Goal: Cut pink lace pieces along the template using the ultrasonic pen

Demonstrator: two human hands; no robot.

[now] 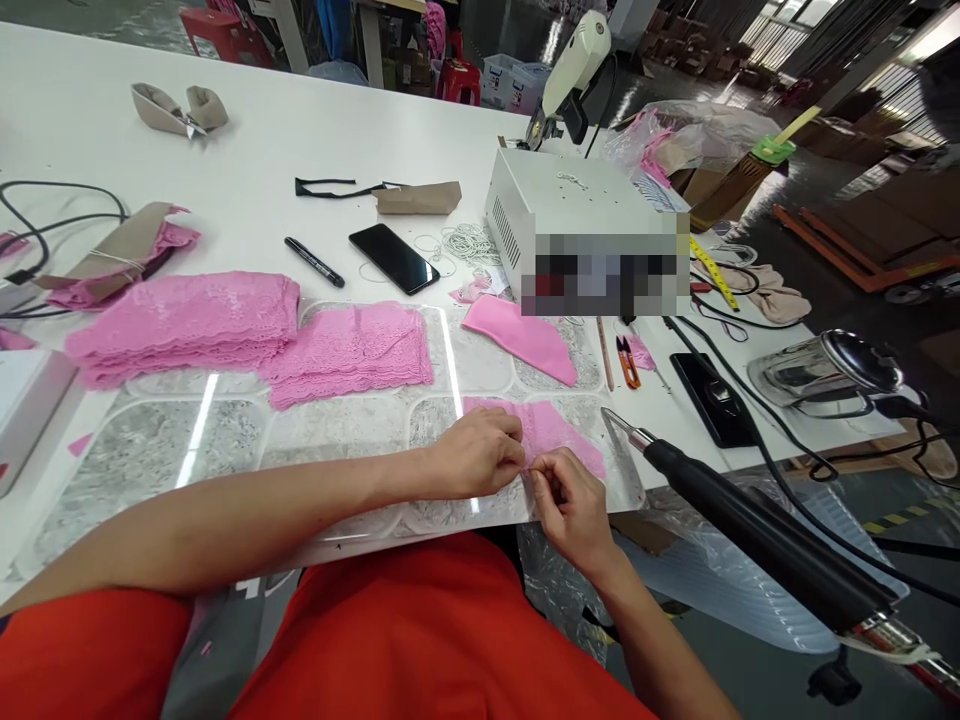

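A piece of pink lace fabric point(555, 435) lies on the marbled mat point(337, 435) near the table's front edge. My left hand point(484, 450) pinches its near edge, fingers curled with the back of the hand upward. Close beside it, my right hand point(570, 505) grips the same edge between thumb and forefinger. The fingertips almost meet, and what lies between them is partly hidden. Just beyond the hands is a smooth pink fabric piece point(521, 338). Two stacks of pink lace, a larger stack point(187, 325) and a smaller stack point(356, 350), lie to the left.
A soldering-iron-like tool point(750, 520) juts in from the right, its metal tip near the lace. Beyond stand a grey metal box point(577, 190) and a steel mug point(821, 375). Orange snips point(628, 362), a phone point(394, 257) and a black marker point(315, 262) lie about the table.
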